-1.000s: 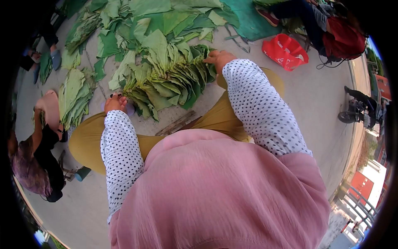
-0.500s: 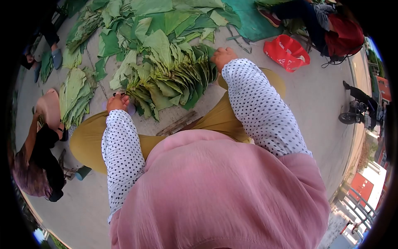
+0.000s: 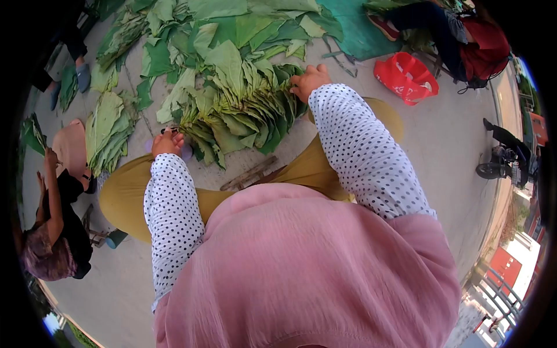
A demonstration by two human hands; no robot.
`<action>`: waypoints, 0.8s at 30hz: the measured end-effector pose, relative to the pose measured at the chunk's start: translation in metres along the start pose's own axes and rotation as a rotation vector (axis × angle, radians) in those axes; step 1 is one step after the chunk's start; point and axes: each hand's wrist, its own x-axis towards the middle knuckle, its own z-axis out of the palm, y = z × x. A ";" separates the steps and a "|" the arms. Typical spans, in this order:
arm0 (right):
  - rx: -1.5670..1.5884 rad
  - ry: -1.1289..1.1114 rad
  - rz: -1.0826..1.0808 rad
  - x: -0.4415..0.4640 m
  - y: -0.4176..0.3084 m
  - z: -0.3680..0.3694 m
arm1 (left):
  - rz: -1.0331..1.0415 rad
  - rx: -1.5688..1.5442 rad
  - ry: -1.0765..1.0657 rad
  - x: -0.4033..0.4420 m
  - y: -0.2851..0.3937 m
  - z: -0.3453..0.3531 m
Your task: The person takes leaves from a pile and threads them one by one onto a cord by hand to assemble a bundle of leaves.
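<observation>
A long row of overlapping green leaves (image 3: pixel 243 113), packed closely together, stretches between my two hands above the ground. At its left end my left hand (image 3: pixel 167 142) has its fingers curled on a small dark thing that is too small to make out. My right hand (image 3: pixel 310 82) is at the right end, with its fingers bent against the outermost leaves. Beyond the row lie many loose, flat green leaves (image 3: pixel 232 29). A separate pile of leaves (image 3: pixel 109 132) lies to the left of my left hand.
A red bag (image 3: pixel 406 78) stands on the ground at the right, near a seated person in red (image 3: pixel 484 49). At the left another person (image 3: pixel 55 232) sits by a pink hat (image 3: pixel 69 149), holding leaves. A wooden piece (image 3: pixel 249 173) lies between my legs. A motorcycle (image 3: pixel 502 162) is far right.
My right hand shifted slightly along the right end of the row. The person at the left has raised a hand with green leaves. My left hand has stayed nearly in place.
</observation>
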 end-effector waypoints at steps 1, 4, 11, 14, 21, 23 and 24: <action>0.001 0.000 -0.001 0.002 0.003 0.006 | -0.001 0.002 -0.009 -0.001 0.000 0.000; -0.001 0.034 -0.024 0.004 0.005 0.012 | -0.011 0.012 -0.030 0.003 0.001 -0.002; -0.072 0.039 0.054 0.000 0.009 0.018 | -0.019 -0.004 0.017 -0.002 0.003 0.002; -0.064 0.007 -0.020 0.002 0.008 0.016 | -0.019 0.012 0.013 0.001 0.002 0.000; -0.044 -0.039 -0.027 0.004 -0.003 0.002 | -0.004 0.011 0.004 0.001 0.003 -0.001; -0.063 -0.037 -0.062 0.005 -0.005 0.003 | -0.005 0.012 0.024 -0.004 0.003 0.002; -0.081 -0.034 -0.100 0.008 -0.005 0.005 | -0.003 0.013 0.029 -0.004 0.005 0.002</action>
